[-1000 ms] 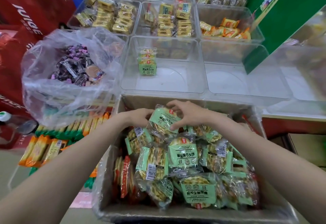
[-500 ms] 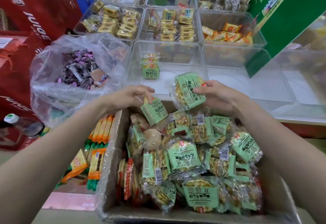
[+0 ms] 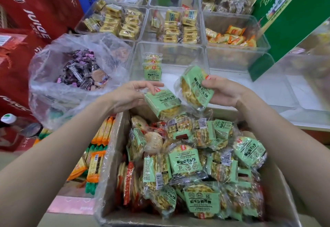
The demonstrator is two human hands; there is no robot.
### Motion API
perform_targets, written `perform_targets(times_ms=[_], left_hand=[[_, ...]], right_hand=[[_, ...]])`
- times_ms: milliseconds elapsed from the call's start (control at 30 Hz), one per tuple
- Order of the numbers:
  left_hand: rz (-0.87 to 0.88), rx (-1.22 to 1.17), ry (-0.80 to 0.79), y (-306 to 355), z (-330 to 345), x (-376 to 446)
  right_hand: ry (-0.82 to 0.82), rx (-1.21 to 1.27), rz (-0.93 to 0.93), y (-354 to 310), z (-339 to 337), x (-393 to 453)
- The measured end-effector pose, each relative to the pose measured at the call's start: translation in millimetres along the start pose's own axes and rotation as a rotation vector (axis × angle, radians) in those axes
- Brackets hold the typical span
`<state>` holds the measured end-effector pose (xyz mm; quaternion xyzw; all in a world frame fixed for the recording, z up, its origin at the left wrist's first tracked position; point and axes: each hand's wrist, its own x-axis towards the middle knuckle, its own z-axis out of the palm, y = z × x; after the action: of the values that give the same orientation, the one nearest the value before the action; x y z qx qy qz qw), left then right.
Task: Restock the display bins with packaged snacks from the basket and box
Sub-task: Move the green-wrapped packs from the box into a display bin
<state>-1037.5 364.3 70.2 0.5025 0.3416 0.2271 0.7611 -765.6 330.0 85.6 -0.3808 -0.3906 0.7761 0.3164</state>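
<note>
A cardboard box [image 3: 110, 155] lined with plastic holds several green cracker packs [image 3: 185, 162] and some red ones. My left hand [image 3: 128, 94] pinches one green pack [image 3: 161, 103] above the box's far edge. My right hand [image 3: 223, 91] grips a second green pack [image 3: 195, 87] just right of it, tilted on edge. Both packs hover at the near rim of a clear display bin [image 3: 205, 60], where a few green packs [image 3: 152, 67] stand at the back left.
A clear bag of purple-wrapped sweets [image 3: 80, 71] sits left of the bin. Rear bins hold yellow packs [image 3: 116, 23] and orange packs [image 3: 230, 37]. A green carton [image 3: 289, 17] leans at right. Orange and green bars [image 3: 96, 157] lie left of the box.
Both hands lifted one green pack each out of the box and carried them up and forward to the near rim of the clear bin.
</note>
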Motion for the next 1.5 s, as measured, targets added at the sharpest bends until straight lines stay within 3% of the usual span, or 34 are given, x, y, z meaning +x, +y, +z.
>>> perform_targets(times_ms=[133,267,300,367,400,467,533,633,767,1000,1100,1300,1500], left_hand=[[-0.133,0.029,-0.095,2,10,6],[-0.147,-0.017,0.003,-3,25,16],[-0.123,0.101,0.059,-7,20,18],[-0.043,0.621,0.074,-9,5,16],[-0.061,0.888,-0.043,-10,-3,12],[-0.272,1.258,-0.373,-17,-12,3],[-0.452,1.512,-0.55,-33,-10,-5],[-0.358,1.671,-0.538,-56,-9,-5],[-0.432,1.398,-0.329,-29,-17,-4],[-0.309,0.44,0.059,6,-46,-1],[-0.219,0.149,0.094,5,-33,1],[-0.02,-0.127,0.039,-9,-12,9],[0.014,-0.108,0.038,-3,-15,16]], right_hand=[[-0.142,-0.239,0.162,-5,23,15],[-0.143,-0.324,0.253,-4,32,29],[-0.122,-0.329,0.266,-2,30,28],[-0.054,-0.334,0.273,3,24,24],[-0.007,-0.313,0.257,5,21,19],[0.076,-0.183,0.217,11,15,12],[0.112,-0.048,0.18,17,12,8],[0.209,-0.048,0.165,25,14,8],[0.171,0.027,0.128,30,14,7],[0.282,0.318,-0.058,27,11,0],[0.264,0.551,-0.166,26,6,6],[0.171,0.627,-0.257,28,7,13],[0.205,0.645,-0.23,29,8,26]])
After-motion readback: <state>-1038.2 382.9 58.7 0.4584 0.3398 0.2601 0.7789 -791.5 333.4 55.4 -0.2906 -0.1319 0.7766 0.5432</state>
